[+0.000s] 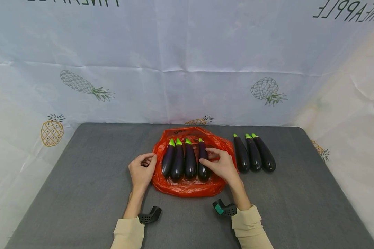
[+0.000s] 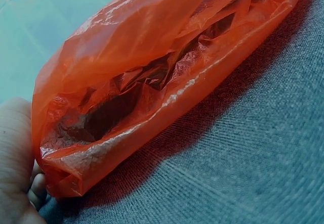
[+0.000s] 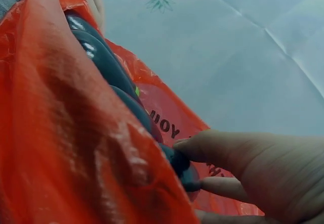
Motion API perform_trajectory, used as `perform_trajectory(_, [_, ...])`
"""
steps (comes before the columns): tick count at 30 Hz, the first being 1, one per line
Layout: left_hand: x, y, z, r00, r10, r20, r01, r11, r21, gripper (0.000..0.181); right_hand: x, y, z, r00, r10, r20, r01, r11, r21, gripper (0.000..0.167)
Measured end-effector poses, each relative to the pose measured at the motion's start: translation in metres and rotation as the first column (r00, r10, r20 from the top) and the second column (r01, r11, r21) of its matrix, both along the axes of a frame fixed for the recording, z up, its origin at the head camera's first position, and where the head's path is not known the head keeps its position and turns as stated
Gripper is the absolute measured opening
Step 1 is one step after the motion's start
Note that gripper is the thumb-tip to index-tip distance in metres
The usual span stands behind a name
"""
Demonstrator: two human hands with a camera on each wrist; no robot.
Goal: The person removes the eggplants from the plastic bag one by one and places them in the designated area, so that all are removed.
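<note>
Purple-black and glossy, a long green-tipped eggplant (image 1: 203, 171) is resting between the pinching thumb and fingers of the right hand (image 1: 220, 165), inside a crinkled red plastic bag (image 1: 187, 190). From afar I am watching the left hand (image 1: 142, 170) pinching the bag's left edge. Three matching eggplants (image 1: 178, 164) are lying beside the first inside; three loose eggplants (image 1: 253, 154) are lying right of the bag on the grey table (image 1: 299, 204).

The left hand (image 1: 142, 168) grips a red bag (image 1: 187, 191). Inside, the right hand (image 1: 221, 165) pinches the rightmost eggplant (image 1: 203, 170) of four; three others (image 1: 254, 154) lie alongside.
</note>
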State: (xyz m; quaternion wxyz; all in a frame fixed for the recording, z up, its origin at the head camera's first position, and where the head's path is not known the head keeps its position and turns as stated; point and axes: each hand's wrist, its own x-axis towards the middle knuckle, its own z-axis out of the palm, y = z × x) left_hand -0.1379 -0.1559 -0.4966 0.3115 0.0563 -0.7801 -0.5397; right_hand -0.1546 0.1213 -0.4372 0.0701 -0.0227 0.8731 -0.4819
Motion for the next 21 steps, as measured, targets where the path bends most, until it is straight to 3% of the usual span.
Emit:
perform_trajectory(8, [0.0,-0.004,-0.003,0.999,-0.038,-0.013,0.038,0.999,0.019,0.004,0.0,0.004,0.006,0.999,-0.005,-0.033,0.002,0.997,-0.072,0.053])
perform_trajectory(15, [0.0,-0.003,-0.003,1.0,-0.023,-0.016,0.023,1.0,0.011,0.006,0.001,0.009,0.01,0.999,-0.007,-0.036,0.002,0.992,-0.13,0.049])
perform_trajectory(19, [0.007,0.005,0.014,0.999,-0.005,-0.034,0.005,1.0,0.002,0.007,0.001,0.009,0.011,0.999,-0.004,-0.053,-0.003,0.991,-0.134,0.05])
perform_trajectory(21, [0.007,0.007,0.017,0.999,0.008,-0.035,-0.008,1.0,-0.004,0.009,0.001,0.009,0.012,0.998,-0.005,-0.058,-0.003,0.991,-0.132,0.05])
